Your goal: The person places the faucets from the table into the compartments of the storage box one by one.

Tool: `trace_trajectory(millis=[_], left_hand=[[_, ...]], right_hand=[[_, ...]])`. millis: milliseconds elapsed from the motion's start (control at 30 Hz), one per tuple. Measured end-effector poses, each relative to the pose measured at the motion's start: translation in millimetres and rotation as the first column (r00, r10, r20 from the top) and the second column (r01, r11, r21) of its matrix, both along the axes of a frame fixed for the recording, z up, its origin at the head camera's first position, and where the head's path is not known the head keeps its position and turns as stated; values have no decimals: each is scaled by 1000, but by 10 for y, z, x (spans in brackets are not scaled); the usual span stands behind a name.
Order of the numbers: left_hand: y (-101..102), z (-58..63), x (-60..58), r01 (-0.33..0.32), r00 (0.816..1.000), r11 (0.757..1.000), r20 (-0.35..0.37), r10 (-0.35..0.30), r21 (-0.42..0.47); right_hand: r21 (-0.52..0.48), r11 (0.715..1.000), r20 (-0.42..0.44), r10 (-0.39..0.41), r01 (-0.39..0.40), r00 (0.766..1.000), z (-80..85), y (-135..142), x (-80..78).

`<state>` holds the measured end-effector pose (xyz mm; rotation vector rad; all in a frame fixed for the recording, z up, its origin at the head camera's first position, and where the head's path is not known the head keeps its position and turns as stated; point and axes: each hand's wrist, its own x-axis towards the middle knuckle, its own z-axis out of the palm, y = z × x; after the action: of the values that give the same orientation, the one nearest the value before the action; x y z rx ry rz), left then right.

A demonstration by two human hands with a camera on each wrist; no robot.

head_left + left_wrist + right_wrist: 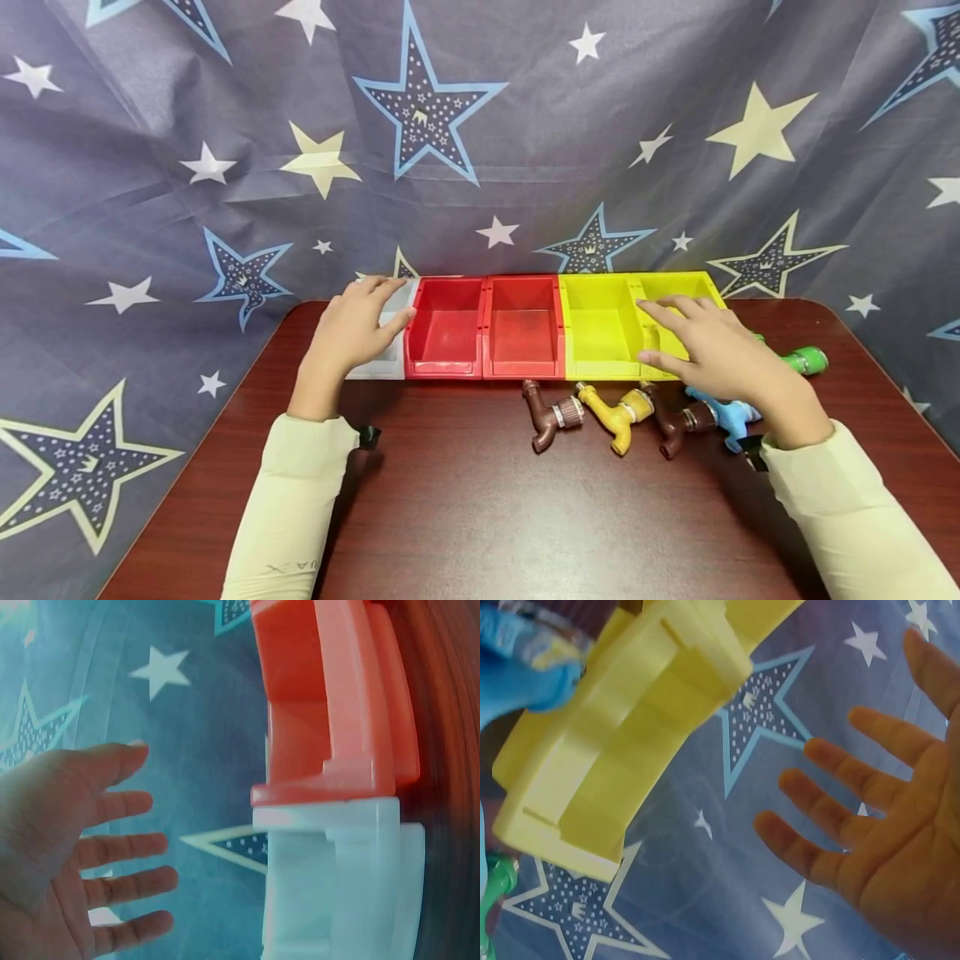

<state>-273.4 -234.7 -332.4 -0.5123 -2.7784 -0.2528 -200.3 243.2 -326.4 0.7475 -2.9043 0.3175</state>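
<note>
Two open red plastic bins [448, 367] have one whitish plastic bin [384, 367] to their left and two bright-yellow plastic bins [603, 368] to their right. From before the red bins rightward lie two brown taps [546, 417], one yellow tap [619, 416], one blue tap [732, 418] and at least one green tap [808, 360].

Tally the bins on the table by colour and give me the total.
Whitish bin: 1
Red bins: 2
Yellow bins: 2
Total: 5
</note>
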Motion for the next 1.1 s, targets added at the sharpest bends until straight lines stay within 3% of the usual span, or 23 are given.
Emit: trace_trajectory(millis=[333, 567, 933, 1100], left_hand=[[-284, 18, -15, -92, 991, 994, 104, 85, 60], [-524, -6, -48, -78, 988, 981, 148, 51, 180], [-845, -171, -161, -113, 977, 929, 210, 39, 352], [-923, -244, -174, -154, 967, 888, 250, 45, 434]], right_hand=[[-18, 1000, -5, 21, -21, 1000, 83, 242, -34], [-14, 1000, 7, -22, 22, 1000, 148, 375, -36], [-35, 997, 15, -73, 74, 997, 198, 593, -57], [-48, 995, -21, -87, 86, 996, 213, 712, -58]])
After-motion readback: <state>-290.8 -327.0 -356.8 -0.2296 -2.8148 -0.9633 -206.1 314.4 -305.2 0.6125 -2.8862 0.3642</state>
